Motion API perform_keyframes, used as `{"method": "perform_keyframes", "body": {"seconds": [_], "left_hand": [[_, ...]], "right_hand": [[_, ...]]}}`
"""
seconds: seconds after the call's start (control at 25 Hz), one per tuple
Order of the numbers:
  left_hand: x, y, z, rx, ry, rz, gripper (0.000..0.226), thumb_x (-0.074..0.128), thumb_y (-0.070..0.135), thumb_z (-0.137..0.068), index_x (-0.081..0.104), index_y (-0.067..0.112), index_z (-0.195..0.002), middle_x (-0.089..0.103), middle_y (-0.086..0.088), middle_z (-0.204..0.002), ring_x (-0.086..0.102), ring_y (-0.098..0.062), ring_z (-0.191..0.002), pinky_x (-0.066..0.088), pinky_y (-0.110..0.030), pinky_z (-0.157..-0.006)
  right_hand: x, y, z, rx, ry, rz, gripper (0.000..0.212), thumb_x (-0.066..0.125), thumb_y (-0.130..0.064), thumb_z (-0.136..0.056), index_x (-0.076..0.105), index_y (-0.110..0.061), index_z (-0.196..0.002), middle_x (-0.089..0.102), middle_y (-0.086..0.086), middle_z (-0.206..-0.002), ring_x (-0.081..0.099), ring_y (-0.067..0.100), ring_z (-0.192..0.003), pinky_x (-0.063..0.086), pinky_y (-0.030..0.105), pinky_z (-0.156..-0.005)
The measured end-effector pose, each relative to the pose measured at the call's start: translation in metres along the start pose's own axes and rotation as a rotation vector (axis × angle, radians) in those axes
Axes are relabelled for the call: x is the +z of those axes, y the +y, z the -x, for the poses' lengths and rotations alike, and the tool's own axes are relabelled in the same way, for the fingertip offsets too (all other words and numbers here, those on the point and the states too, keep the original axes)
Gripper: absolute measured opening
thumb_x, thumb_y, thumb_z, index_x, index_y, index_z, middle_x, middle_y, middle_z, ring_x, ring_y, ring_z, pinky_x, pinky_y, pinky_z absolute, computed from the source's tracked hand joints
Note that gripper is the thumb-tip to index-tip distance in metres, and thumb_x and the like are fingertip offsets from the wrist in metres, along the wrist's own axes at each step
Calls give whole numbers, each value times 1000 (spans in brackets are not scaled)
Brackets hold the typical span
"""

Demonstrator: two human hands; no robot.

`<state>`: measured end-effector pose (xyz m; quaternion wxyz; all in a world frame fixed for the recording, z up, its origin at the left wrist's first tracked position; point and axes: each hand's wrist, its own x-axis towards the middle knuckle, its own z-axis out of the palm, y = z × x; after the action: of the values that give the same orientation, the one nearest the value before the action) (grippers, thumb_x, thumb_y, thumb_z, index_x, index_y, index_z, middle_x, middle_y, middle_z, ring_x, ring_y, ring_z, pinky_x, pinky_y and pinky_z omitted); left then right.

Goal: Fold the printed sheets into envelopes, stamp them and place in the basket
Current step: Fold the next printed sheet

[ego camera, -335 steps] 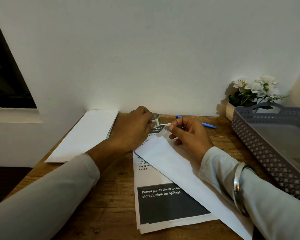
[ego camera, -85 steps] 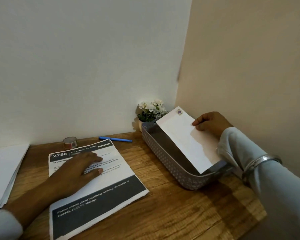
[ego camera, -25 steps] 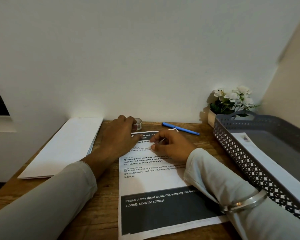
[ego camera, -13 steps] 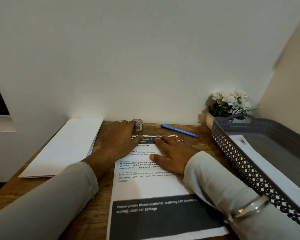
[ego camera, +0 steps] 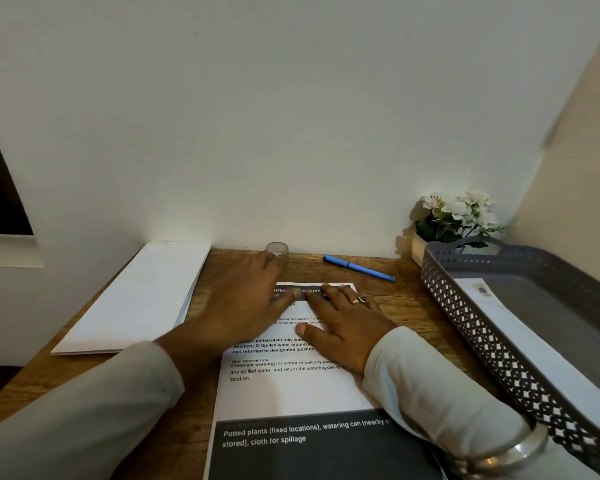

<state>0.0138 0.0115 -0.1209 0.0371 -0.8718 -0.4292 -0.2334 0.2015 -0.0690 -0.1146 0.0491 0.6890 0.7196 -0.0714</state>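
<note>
Leftmost, a stack of long white papers [ego camera: 136, 296] lies at an angle on the wooden table [ego camera: 413, 306], its far end against the wall. Just right of it, the left hand [ego camera: 243, 306] lies flat with fingers straight and spread, gripping nothing. Its palm covers the upper left part of the printed sheet [ego camera: 291, 386] and its thumb rests on the sheet's dark header band. The hand is blurred, so I cannot tell whether its fingertips touch the small roll [ego camera: 278, 251] standing by the wall just beyond them.

The printed sheet lies flat and unfolded in the middle of the table, with text in its upper half and a dark block with white lettering at the near end. The right hand [ego camera: 343, 327] also lies open on it, palm down. Its fingers are stretched onto the header band close beside the left thumb, and a ring [ego camera: 357, 300] shows on one finger. A metal bangle [ego camera: 510, 452] sits on the right wrist over the pale sleeve.

Beyond the right hand, a blue pen [ego camera: 359, 268] lies on the table near the wall. Further right, a pot of white flowers [ego camera: 458, 216] stands in the corner, just behind the grey lattice basket [ego camera: 499, 348]. Inside the basket a white envelope [ego camera: 520, 337] lies along the left wall, a small stamp [ego camera: 482, 291] at its far end.
</note>
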Motion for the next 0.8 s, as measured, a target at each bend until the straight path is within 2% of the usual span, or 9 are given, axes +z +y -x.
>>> {"method": "perform_keyframes", "body": {"seconds": [0.12,0.2,0.24,0.32,0.48,0.68,0.8], "left_hand": [[-5,13,28,81,-270,-7,64,24,57,-101,14,30,-158,15,3,-166,12,-18,-152,16,-41,-123],[-6,14,34,73,-379,4,62,21,52,-104,7,28,-160,4,5,-168,0,-15,-154,4,-38,-125],[-6,13,34,73,-392,11,62,21,50,-105,6,27,-160,2,6,-168,-2,-13,-153,2,-36,-125],[-7,11,33,73,-398,3,62,21,49,-105,4,26,-160,1,6,-168,-4,-11,-153,0,-35,-125],[-5,7,33,55,-460,-38,66,19,54,-104,2,23,-160,-4,5,-168,-7,-10,-153,-2,-34,-124],[-7,-2,31,-108,-460,-161,80,11,63,-99,-1,13,-159,-6,-5,-168,-8,-17,-154,-5,-37,-123],[-8,16,34,-32,-489,-144,79,13,64,-99,-2,14,-159,-7,-5,-167,-9,-17,-153,-6,-35,-122]], "right_hand": [[6,-3,0,10,86,-4,72,19,-69,-98,5,-36,-160,-1,1,-171,-4,27,-157,-3,55,-124],[10,-10,2,-82,214,54,65,22,-56,-103,9,-29,-161,3,3,-171,-3,25,-157,-4,52,-125],[11,-12,2,-143,235,49,63,23,-50,-105,10,-26,-162,3,3,-171,-3,22,-157,-4,48,-126],[9,-12,-2,-184,164,-15,64,23,-50,-106,7,-26,-162,2,-2,-171,-4,17,-157,-3,42,-126],[1,17,-13,-6,67,-41,80,18,-70,-98,2,-27,-162,-6,-7,-170,-7,14,-156,-3,44,-126],[1,25,-14,26,70,-39,81,17,-71,-98,1,-24,-162,-4,-7,-170,-6,14,-156,-3,43,-126],[3,25,-15,29,76,-37,82,17,-71,-97,1,-24,-162,-4,-7,-170,-6,14,-156,-2,44,-126]]}}
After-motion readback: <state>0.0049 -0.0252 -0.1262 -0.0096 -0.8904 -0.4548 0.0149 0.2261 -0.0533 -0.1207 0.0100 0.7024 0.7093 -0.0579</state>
